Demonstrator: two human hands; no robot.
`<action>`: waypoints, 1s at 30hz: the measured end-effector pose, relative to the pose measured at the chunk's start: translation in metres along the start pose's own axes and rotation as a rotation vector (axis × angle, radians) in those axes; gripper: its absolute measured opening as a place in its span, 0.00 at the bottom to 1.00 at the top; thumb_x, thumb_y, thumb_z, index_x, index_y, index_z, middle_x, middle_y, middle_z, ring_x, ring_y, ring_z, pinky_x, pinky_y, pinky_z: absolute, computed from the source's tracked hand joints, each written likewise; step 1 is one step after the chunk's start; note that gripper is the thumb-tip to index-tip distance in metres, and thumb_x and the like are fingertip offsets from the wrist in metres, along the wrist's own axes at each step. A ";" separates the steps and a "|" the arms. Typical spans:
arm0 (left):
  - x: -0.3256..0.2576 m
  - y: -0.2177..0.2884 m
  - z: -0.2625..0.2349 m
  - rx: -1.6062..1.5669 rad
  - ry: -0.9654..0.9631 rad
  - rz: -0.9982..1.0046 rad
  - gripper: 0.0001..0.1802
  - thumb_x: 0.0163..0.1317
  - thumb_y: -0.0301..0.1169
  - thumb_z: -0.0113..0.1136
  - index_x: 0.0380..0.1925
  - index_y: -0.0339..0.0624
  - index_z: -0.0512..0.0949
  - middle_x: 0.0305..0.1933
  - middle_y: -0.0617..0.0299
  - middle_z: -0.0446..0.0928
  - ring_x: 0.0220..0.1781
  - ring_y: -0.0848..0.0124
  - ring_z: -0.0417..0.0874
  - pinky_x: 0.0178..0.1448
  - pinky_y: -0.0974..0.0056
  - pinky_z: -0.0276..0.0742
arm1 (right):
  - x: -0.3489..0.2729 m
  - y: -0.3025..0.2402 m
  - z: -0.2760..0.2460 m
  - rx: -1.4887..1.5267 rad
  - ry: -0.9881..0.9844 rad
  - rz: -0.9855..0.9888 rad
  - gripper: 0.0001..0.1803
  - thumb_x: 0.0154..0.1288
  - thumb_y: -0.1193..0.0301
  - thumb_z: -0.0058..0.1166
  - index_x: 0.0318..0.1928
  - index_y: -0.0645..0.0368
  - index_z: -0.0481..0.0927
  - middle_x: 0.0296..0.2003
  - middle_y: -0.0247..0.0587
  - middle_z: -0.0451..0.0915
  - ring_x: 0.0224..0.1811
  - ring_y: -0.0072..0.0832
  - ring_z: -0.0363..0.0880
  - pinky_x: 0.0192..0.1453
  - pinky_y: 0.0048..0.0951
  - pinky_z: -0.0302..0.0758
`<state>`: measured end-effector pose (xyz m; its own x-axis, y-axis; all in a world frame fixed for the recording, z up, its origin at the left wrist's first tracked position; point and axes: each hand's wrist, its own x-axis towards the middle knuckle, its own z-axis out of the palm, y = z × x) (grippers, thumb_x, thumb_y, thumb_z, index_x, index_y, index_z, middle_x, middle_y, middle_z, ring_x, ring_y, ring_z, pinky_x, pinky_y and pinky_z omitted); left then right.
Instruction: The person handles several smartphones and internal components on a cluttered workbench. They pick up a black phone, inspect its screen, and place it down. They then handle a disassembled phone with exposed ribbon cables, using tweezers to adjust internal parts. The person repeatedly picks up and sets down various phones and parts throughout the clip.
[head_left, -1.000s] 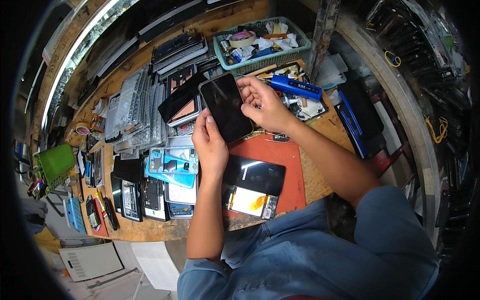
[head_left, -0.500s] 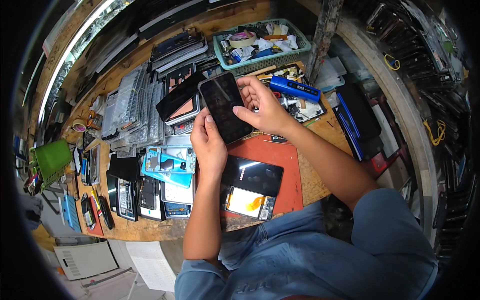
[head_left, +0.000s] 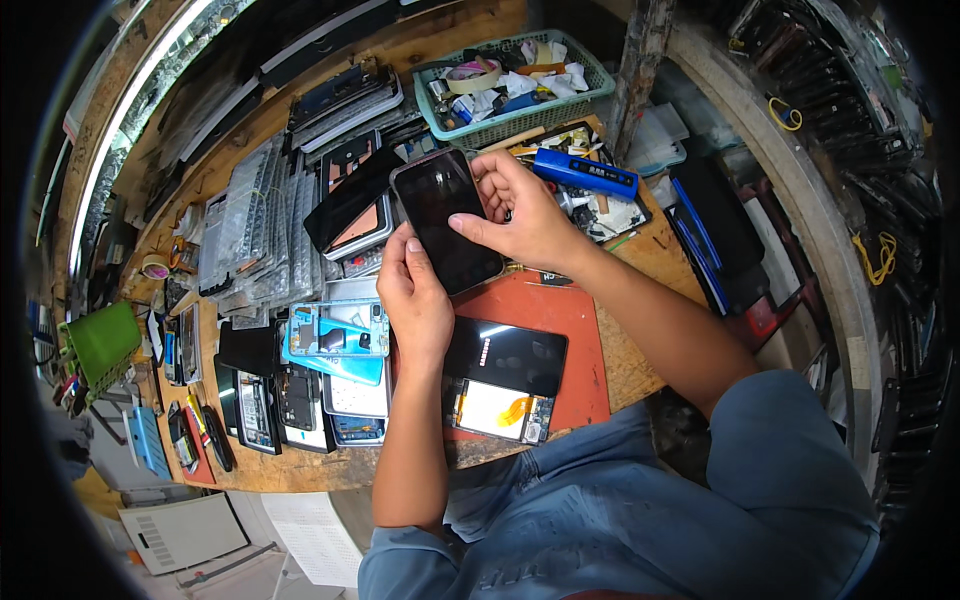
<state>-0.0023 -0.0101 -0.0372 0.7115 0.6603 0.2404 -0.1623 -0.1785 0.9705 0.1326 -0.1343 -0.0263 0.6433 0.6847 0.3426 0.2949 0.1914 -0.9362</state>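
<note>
Above the bench I hold up a smartphone (head_left: 450, 225) with a dark screen, tilted toward me. My left hand (head_left: 413, 292) grips its lower left edge, thumb lying along the side. The fingers of my right hand (head_left: 520, 212) curl behind its right edge, and that thumb rests on the screen. Beneath my hands a red mat (head_left: 587, 350) covers part of the bench. On it lie a glossy black phone panel (head_left: 512, 352) and, just nearer me, an opened phone body (head_left: 500, 408) with a yellow flex cable.
Left of my arm are blue phone frames (head_left: 338, 330) and opened phones (head_left: 298, 395). Bubble-wrapped parts (head_left: 250, 225) are stacked farther back. A green basket (head_left: 515, 115) holds tape rolls and scraps. A blue device with a small display (head_left: 585, 174) lies right of my right hand.
My right thumb has moved slightly left across the screen. Faint icons on the screen have dimmed, and it now looks plain dark. The view has shifted a little.
</note>
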 end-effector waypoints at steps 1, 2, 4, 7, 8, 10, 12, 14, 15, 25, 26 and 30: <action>0.000 -0.002 0.000 0.012 0.005 0.004 0.19 0.83 0.30 0.45 0.61 0.25 0.75 0.55 0.51 0.83 0.56 0.71 0.82 0.62 0.66 0.77 | 0.000 0.001 0.000 -0.003 0.004 -0.016 0.25 0.66 0.80 0.63 0.61 0.63 0.70 0.39 0.30 0.77 0.38 0.15 0.74 0.40 0.20 0.73; 0.000 -0.003 0.001 0.024 0.010 0.008 0.19 0.83 0.30 0.45 0.62 0.25 0.75 0.55 0.51 0.83 0.56 0.71 0.82 0.63 0.66 0.77 | -0.001 0.002 0.000 -0.007 0.008 -0.032 0.25 0.65 0.79 0.64 0.61 0.63 0.70 0.39 0.30 0.77 0.38 0.15 0.75 0.40 0.20 0.72; 0.003 -0.012 -0.004 0.060 0.012 0.041 0.19 0.84 0.31 0.45 0.64 0.26 0.73 0.55 0.54 0.83 0.54 0.74 0.82 0.60 0.68 0.78 | 0.002 0.007 0.002 0.034 0.033 -0.086 0.24 0.63 0.79 0.65 0.58 0.62 0.71 0.35 0.30 0.77 0.33 0.14 0.74 0.35 0.20 0.72; 0.002 -0.006 -0.003 0.091 0.029 0.068 0.19 0.85 0.31 0.45 0.65 0.27 0.73 0.56 0.55 0.82 0.55 0.74 0.82 0.61 0.68 0.78 | 0.001 0.005 0.000 0.044 0.006 -0.067 0.25 0.63 0.78 0.66 0.59 0.62 0.70 0.37 0.31 0.76 0.35 0.15 0.75 0.37 0.20 0.72; 0.001 -0.002 -0.001 0.098 0.037 0.073 0.19 0.85 0.31 0.45 0.64 0.27 0.73 0.56 0.55 0.82 0.55 0.74 0.82 0.62 0.67 0.78 | 0.000 0.003 -0.001 0.039 -0.013 -0.045 0.26 0.64 0.78 0.66 0.60 0.62 0.70 0.39 0.31 0.76 0.37 0.15 0.75 0.40 0.21 0.72; 0.000 0.001 0.000 0.069 0.037 0.062 0.19 0.84 0.30 0.46 0.63 0.24 0.74 0.57 0.51 0.82 0.57 0.71 0.82 0.64 0.65 0.77 | 0.002 0.008 0.000 0.028 0.030 -0.093 0.25 0.62 0.77 0.66 0.58 0.62 0.71 0.35 0.31 0.77 0.33 0.16 0.75 0.35 0.21 0.72; 0.000 0.001 0.000 0.071 0.040 0.069 0.19 0.83 0.29 0.46 0.62 0.23 0.74 0.57 0.49 0.82 0.57 0.69 0.82 0.64 0.65 0.77 | 0.002 0.008 0.002 0.015 0.051 -0.115 0.24 0.62 0.77 0.67 0.56 0.62 0.71 0.33 0.32 0.77 0.30 0.16 0.76 0.32 0.21 0.72; -0.001 -0.001 0.000 0.105 0.045 0.096 0.19 0.83 0.29 0.46 0.62 0.23 0.74 0.56 0.49 0.83 0.57 0.70 0.82 0.64 0.65 0.77 | 0.001 0.004 0.003 0.000 0.048 -0.108 0.24 0.62 0.76 0.68 0.56 0.61 0.71 0.33 0.31 0.77 0.30 0.16 0.75 0.32 0.21 0.72; -0.001 0.001 0.000 0.100 0.037 0.092 0.19 0.83 0.29 0.46 0.62 0.23 0.74 0.56 0.50 0.83 0.57 0.70 0.82 0.64 0.65 0.77 | 0.000 0.005 0.003 -0.007 0.058 -0.115 0.24 0.62 0.76 0.68 0.56 0.61 0.71 0.33 0.31 0.77 0.30 0.16 0.75 0.32 0.21 0.72; 0.002 0.007 -0.001 -0.053 0.042 0.054 0.19 0.84 0.30 0.46 0.62 0.26 0.75 0.55 0.53 0.83 0.56 0.71 0.82 0.64 0.66 0.77 | 0.000 0.005 -0.007 0.005 -0.084 -0.028 0.25 0.67 0.79 0.62 0.63 0.64 0.73 0.40 0.31 0.79 0.40 0.16 0.76 0.41 0.20 0.74; 0.002 0.006 -0.001 -0.077 0.041 0.040 0.19 0.84 0.30 0.46 0.62 0.26 0.75 0.55 0.53 0.83 0.56 0.72 0.82 0.64 0.66 0.77 | 0.001 0.007 -0.008 -0.003 -0.146 -0.021 0.28 0.65 0.80 0.60 0.66 0.64 0.71 0.42 0.32 0.80 0.40 0.16 0.76 0.42 0.21 0.74; 0.003 0.000 -0.003 -0.081 0.064 0.034 0.19 0.84 0.31 0.46 0.63 0.25 0.74 0.57 0.52 0.82 0.57 0.71 0.81 0.65 0.67 0.76 | -0.002 -0.003 -0.007 0.022 -0.229 0.023 0.35 0.61 0.82 0.56 0.71 0.64 0.65 0.44 0.33 0.82 0.41 0.17 0.76 0.43 0.22 0.72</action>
<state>-0.0026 -0.0060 -0.0369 0.6604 0.7003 0.2711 -0.2422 -0.1431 0.9596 0.1357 -0.1412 -0.0236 0.4718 0.8303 0.2968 0.2652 0.1873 -0.9458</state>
